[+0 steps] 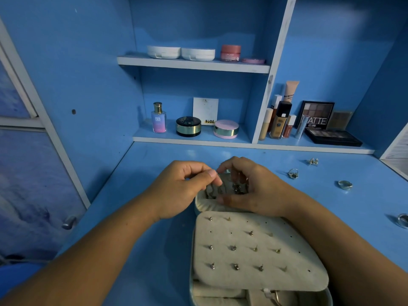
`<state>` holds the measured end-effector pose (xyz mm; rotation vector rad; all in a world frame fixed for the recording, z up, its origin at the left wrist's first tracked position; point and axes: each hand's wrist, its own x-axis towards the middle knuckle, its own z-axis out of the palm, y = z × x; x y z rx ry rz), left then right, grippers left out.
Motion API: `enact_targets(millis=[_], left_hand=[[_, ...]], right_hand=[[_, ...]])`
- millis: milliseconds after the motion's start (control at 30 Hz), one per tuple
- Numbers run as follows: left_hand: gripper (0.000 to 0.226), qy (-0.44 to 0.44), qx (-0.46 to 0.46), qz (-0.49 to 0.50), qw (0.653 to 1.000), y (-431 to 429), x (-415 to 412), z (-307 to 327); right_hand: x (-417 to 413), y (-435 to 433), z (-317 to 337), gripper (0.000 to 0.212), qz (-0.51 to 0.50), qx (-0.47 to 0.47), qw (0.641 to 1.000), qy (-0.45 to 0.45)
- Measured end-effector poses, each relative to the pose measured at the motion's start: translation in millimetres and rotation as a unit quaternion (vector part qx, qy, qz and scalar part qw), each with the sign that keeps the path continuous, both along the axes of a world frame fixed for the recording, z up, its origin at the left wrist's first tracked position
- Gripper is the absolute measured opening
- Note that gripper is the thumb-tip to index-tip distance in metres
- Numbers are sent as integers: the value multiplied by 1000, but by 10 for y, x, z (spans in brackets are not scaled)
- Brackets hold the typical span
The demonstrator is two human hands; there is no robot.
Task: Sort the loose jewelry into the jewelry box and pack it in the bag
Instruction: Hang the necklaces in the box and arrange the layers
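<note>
Blue cabinet (88,74) walls and shelves rise behind a blue tabletop (154,164). On that tabletop, close to the person, the jewelry box (202,205) lies open. Its cream padded panel (245,257) tilts up over the near compartments and carries rows of stud earrings (233,247).

Both forearms reach in over the far end of the box. The left grip (183,186) has its fingers curled, and its thumb and forefinger pinch the top left of a grey glossy piece (223,184). The right grip (258,188) curls over the same piece, fingers on its top edge and thumb below. Small dark jewelry bits show in or on the piece, and whether it is a pouch or a mirror cannot be told.

On the lower shelf stand a matte palette (316,114), a black palette (332,136), foundation bottles (280,120), a perfume bottle (158,117) and two round compacts (188,126). The upper shelf carries two white cases (163,51) and a pink jar (230,53).

Loose on the tabletop to the right, well apart from the box, lie a silver band (345,184), a stone ring (293,173), a pair of earrings (313,161) and, at the frame's edge, another ring (403,220).
</note>
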<state>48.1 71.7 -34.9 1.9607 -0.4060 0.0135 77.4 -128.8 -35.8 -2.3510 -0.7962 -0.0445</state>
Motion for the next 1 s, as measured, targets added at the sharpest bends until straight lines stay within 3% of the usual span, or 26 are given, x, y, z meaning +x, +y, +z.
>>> enact_targets(millis=[133,433,567,700,800,900,1000], left_hand=[[24,10,-5,-9,1000,-12,2,-13],[27,14,23,32,999,-32,-26,32],[27,16,14,28,999,-43,-35,48],[27,5,-9,20,1000,-43,-43,59],[25,-6,-18,7,1000,-52,-54,67],[20,-12,-29,-15,999,-75,-56,46],[22,-6,-37,-38,999,-91,-59,22]], right_hand=[[2,21,-35,21,28,-53,998,11],[35,-1,-74,3,-37,1,999,-7],[36,7,-64,10,-38,29,999,5],[6,15,-51,42,-15,47,997,51],[0,28,-48,54,-22,37,998,40],[10,31,-49,49,-16,46,999,23],[1,41,-58,31,-13,48,999,3]])
